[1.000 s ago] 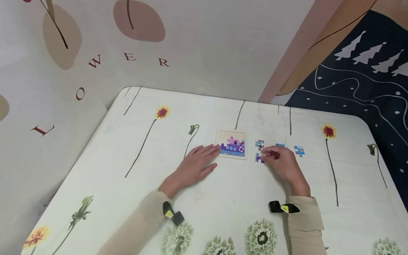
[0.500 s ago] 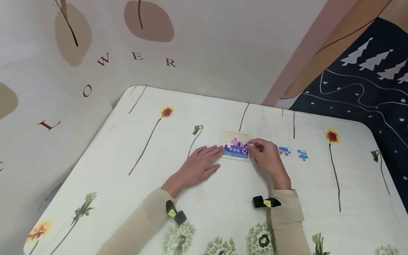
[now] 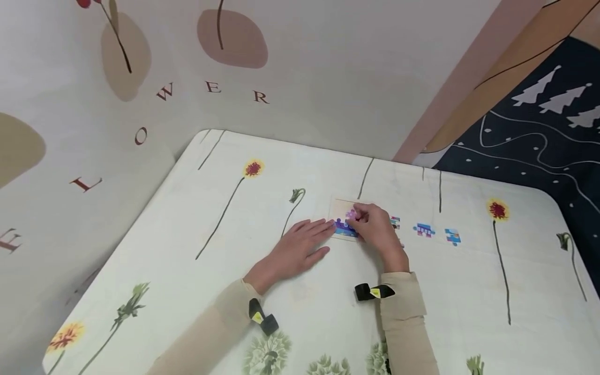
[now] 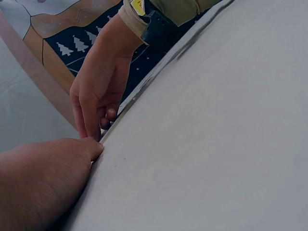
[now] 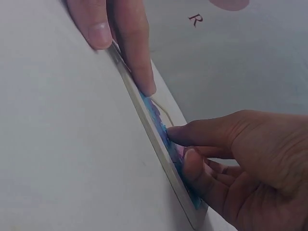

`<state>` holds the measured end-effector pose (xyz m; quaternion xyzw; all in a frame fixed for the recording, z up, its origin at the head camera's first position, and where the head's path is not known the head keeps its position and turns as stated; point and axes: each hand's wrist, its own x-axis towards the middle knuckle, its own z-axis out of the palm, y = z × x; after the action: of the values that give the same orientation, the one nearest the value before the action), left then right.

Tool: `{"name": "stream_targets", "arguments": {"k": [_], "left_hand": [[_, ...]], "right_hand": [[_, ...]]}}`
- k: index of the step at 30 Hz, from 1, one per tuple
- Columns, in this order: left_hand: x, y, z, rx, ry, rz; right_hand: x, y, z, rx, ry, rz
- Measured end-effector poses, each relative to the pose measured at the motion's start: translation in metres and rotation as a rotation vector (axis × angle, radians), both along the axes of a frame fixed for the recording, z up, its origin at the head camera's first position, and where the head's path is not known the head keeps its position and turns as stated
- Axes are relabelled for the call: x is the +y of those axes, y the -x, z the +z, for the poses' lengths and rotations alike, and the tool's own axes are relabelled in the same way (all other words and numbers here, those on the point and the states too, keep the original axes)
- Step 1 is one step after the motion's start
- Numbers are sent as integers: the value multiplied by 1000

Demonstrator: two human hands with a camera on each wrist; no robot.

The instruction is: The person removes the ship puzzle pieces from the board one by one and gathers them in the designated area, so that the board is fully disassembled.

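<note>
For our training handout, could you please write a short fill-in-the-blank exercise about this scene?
The bare left hand touches the ____ side of the pale, square puzzle board. Right of the bare right hand, ____ mostly blue jigsaw pieces lie fully visible. Each black wristband carries a ____ label.

Missing words: left; two; yellow

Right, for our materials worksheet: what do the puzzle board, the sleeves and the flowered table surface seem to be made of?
Puzzle board: probably wood or fibreboard, matte; its edge looks straight and stiff.
Sleeves: soft matte beige fabric, judging by the creases.
Flowered table surface: smooth, with a printed-looking pattern; cloth or vinyl, I can't tell.
</note>
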<state>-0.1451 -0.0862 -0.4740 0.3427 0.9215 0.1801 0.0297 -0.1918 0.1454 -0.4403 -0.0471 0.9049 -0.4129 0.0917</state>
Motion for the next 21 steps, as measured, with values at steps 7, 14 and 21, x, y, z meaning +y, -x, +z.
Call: {"name": "stream_targets", "arguments": {"k": [7, 14, 21], "left_hand": [[1, 0, -2, 9, -4, -3], [1, 1, -2, 8, -6, -2], [1, 1, -3, 2, -16, -2]], "right_hand": [[4, 2, -2, -14, 23, 27], [4, 5, -2, -19, 27, 32], [4, 2, -2, -35, 22, -1]]}}
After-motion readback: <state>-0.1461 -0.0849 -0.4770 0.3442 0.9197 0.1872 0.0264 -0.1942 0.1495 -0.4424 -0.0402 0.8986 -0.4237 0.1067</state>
